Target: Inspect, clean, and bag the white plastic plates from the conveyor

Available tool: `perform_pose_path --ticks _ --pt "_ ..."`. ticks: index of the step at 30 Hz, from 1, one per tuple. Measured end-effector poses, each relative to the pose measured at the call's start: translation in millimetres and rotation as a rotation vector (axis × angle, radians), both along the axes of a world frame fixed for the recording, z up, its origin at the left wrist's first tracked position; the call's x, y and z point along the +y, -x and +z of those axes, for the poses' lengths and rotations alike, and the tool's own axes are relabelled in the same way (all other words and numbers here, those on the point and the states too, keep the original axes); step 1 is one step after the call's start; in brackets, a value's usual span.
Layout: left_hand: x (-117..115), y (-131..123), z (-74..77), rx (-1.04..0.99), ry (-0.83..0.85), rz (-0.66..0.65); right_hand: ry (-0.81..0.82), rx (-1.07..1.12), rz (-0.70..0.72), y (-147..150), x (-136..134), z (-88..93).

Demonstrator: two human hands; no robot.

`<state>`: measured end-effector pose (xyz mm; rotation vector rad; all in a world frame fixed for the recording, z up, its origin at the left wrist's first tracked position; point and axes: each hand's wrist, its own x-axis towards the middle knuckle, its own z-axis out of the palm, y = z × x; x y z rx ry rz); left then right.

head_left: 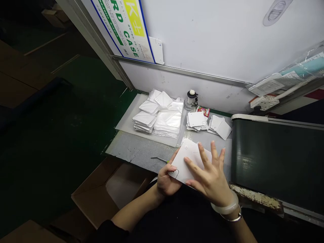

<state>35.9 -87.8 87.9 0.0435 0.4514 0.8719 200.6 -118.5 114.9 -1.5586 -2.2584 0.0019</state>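
A pinch is made by the left hand (167, 180) on the lower left edge of a white card (191, 158), while the right hand (209, 173) is kept open, with its fingers (204, 152) spread and laid flat on the card. The card is held above a grey mat (126, 148), and a small hole is seen near its top corner. A thin metal tool (158, 158) is lying on the mat, just beside the left hand — not touched by it. Farther ahead, white cards in clear plastic bags (168, 121) are stacked on a translucent sheet (124, 125), and two smaller card piles (210, 126) are placed nearby — a dark conveyor belt (278, 158) is seen at the right.
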Motion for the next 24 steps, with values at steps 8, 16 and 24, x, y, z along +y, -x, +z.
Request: perform_pose_path --ticks 8,16,24 --pt "2.2 -2.1 2.3 0.007 0.002 -0.012 -0.004 0.078 -0.1 2.0 0.5 -4.1" --pt "3.1 -3.7 2.4 0.018 0.015 -0.01 0.007 0.107 -0.216 -2.1 -2.1 -6.9" --pt "4.5 -5.0 2.0 0.03 0.018 -0.009 -0.004 0.068 -0.148 6.4 -2.2 -8.2"
